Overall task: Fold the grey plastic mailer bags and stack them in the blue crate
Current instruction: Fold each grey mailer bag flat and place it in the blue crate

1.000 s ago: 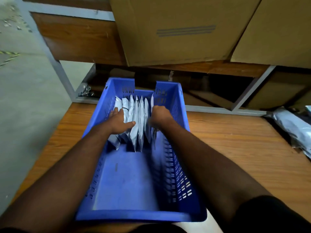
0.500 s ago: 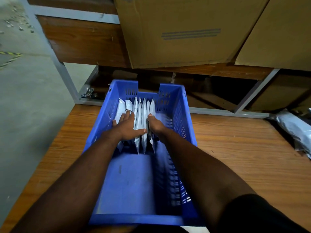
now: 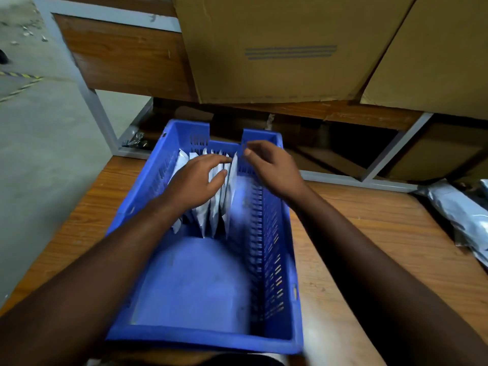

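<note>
crate: one, blue, slotted walls, on the table, long axis running away from the viewer; near half of its floor bare.
folded bags: grey-white, standing on edge in a row at the far end of the crate, pressed side by side; about six or seven edges show, exact count unclear since the left hand covers part of the row.
left hand: one, laid over the top of the row, fingers stretched and slightly spread, fingertips reaching the rightmost bags; it rests on them, nothing pinched.
right hand: one, lifted above the crate's right wall near the far corner, fingers loosely curled, holding nothing; just beside the rightmost bag, contact cannot be told through the blur.
arms: two, bare, entering from the bottom corners, one on each side of the crate.
loose bags: grey, flat, in a pile at the table's right edge, well apart from the crate; count cannot be told, partly cut off by the frame.
boxes: two cardboard, large and another to its right, on the shelf above and behind the table.
floor: grey concrete to the left.
</note>
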